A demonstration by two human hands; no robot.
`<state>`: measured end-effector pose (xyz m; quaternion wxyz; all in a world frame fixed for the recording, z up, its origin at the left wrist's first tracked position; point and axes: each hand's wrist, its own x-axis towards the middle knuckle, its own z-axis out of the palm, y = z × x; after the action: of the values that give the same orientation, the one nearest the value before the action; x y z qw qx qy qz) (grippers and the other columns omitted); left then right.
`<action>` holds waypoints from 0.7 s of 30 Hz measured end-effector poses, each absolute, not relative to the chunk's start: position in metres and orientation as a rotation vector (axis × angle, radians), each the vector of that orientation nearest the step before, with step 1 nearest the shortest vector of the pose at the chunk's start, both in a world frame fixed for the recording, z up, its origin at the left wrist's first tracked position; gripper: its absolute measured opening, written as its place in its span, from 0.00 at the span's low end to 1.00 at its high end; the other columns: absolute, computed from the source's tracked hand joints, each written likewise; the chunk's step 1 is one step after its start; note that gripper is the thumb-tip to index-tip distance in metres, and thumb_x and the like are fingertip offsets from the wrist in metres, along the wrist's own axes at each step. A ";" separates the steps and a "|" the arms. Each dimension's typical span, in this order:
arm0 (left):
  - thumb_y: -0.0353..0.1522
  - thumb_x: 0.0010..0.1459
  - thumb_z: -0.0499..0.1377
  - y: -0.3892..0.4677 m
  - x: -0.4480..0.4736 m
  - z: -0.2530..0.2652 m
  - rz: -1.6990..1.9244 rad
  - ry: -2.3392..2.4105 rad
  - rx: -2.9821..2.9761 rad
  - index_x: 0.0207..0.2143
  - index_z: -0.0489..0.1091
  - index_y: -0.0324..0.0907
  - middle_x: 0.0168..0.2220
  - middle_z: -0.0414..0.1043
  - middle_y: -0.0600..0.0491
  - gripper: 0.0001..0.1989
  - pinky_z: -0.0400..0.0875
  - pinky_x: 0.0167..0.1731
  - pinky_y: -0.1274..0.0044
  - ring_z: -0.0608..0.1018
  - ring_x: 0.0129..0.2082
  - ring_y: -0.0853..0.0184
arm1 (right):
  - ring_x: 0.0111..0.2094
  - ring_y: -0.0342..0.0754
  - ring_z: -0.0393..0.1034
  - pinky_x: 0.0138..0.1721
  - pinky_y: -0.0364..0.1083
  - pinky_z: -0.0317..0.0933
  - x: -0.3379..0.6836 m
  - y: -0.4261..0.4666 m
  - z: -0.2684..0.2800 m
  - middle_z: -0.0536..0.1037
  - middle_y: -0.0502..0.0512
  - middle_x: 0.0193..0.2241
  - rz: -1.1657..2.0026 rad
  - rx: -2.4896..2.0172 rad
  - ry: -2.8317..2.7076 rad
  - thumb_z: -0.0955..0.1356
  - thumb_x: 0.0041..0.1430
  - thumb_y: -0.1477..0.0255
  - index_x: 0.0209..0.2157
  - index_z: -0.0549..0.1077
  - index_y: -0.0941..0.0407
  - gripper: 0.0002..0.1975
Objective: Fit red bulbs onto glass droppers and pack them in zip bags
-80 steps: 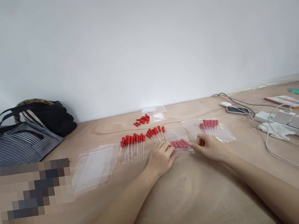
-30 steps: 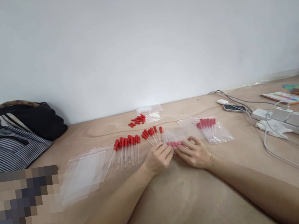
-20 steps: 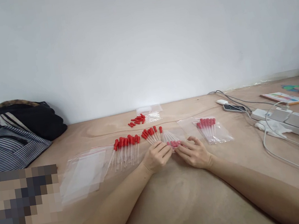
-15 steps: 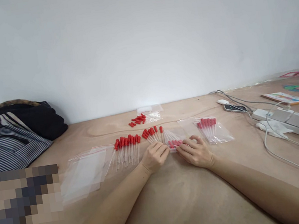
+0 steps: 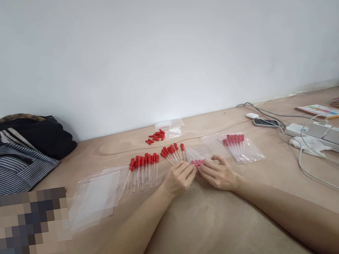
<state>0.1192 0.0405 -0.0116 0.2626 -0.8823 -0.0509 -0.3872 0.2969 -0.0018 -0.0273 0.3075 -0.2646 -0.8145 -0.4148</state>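
Left hand point(image 5: 179, 179) and right hand point(image 5: 217, 174) both pinching clear bag of red-capped droppers point(image 5: 196, 158) on table point(image 5: 203, 231). Loose droppers point(image 5: 144, 169) just left.

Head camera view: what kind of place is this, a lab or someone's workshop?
Probably a simple packing bench rather than a lab. A bare plywood table against a plain wall holds rows of red-capped droppers, clear zip bags, and a power strip with cables. Both hands press a filled bag.
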 end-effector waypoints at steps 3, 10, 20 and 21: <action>0.22 0.58 0.48 0.041 0.119 -0.015 -1.038 -0.179 -2.398 0.28 0.67 0.35 0.26 0.72 0.50 0.11 0.70 0.30 0.75 0.73 0.28 0.69 | 0.36 0.44 0.67 0.40 0.48 0.51 0.298 -0.002 -0.028 0.76 0.53 0.28 -1.084 -0.717 -2.141 0.61 0.57 0.80 0.32 0.72 0.60 0.09; 0.23 0.57 0.51 0.047 0.113 -0.019 -1.113 -0.262 -2.385 0.27 0.67 0.35 0.26 0.71 0.51 0.08 0.70 0.30 0.75 0.72 0.27 0.69 | 0.33 0.43 0.66 0.40 0.48 0.51 0.317 -0.007 -0.028 0.76 0.52 0.27 -1.078 -0.819 -2.129 0.61 0.57 0.79 0.33 0.71 0.59 0.08; 0.22 0.58 0.50 0.045 0.120 -0.016 -1.068 -0.197 -2.388 0.29 0.68 0.36 0.28 0.73 0.51 0.08 0.71 0.32 0.75 0.74 0.30 0.70 | 0.34 0.42 0.67 0.42 0.48 0.49 0.317 -0.004 -0.032 0.75 0.51 0.27 -1.078 -0.823 -2.151 0.62 0.56 0.80 0.31 0.71 0.59 0.07; 0.22 0.58 0.50 0.045 0.121 -0.016 -1.078 -0.197 -2.390 0.29 0.67 0.36 0.28 0.73 0.51 0.09 0.71 0.32 0.75 0.74 0.29 0.70 | 0.34 0.42 0.67 0.42 0.48 0.49 0.316 -0.004 -0.032 0.75 0.51 0.27 -1.076 -0.817 -2.150 0.63 0.56 0.80 0.31 0.71 0.59 0.06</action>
<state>0.1206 0.0451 -0.0163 0.2535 -0.8792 -0.0724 -0.3968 0.3161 -0.0037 -0.0316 0.2968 -0.3074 -0.8086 -0.4046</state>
